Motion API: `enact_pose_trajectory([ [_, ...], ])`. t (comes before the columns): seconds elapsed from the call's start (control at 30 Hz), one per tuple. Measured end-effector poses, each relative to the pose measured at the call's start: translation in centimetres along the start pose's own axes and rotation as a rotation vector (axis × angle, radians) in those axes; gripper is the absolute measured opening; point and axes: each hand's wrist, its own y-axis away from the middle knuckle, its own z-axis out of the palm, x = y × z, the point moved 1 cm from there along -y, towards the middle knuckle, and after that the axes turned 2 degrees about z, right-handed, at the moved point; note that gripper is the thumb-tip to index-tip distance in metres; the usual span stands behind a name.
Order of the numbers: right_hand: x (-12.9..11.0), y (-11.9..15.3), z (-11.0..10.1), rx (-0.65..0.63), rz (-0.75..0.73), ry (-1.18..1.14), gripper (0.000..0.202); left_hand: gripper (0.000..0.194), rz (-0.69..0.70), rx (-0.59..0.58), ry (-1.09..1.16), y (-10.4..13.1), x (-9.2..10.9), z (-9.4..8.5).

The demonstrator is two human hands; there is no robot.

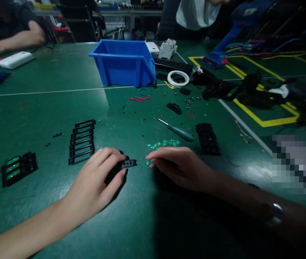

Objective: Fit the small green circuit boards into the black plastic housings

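Note:
Between the thumb and fingers of my left hand [101,176] is a small black plastic piece [129,164], held just over the green table. My right hand [179,165] pinches a small green piece [149,162] at its fingertips, a short way right of the black piece. Several more green pieces [166,144] lie in a cluster behind my right hand. A black rack-like row of parts [82,142] rests beyond my left hand. At the far left sits a black block [19,168] with green pieces in it. Another black block [208,139] is right of the cluster.
A green-handled screwdriver [181,132] lies behind the cluster. Farther back are a blue bin [124,66], a white ring [178,78], red wires [140,98], loose screws and a blue power tool [217,57]. A person's arm [20,39] rests at the far left.

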Motion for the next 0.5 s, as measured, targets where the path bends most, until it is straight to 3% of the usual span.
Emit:
enact_pose_trajectory([
  [0.5, -0.07, -0.03, -0.04, -0.001, 0.005, -0.008, 0.026, 0.019, -0.003, 0.007, -0.008, 0.06, -0.04, 0.04],
])
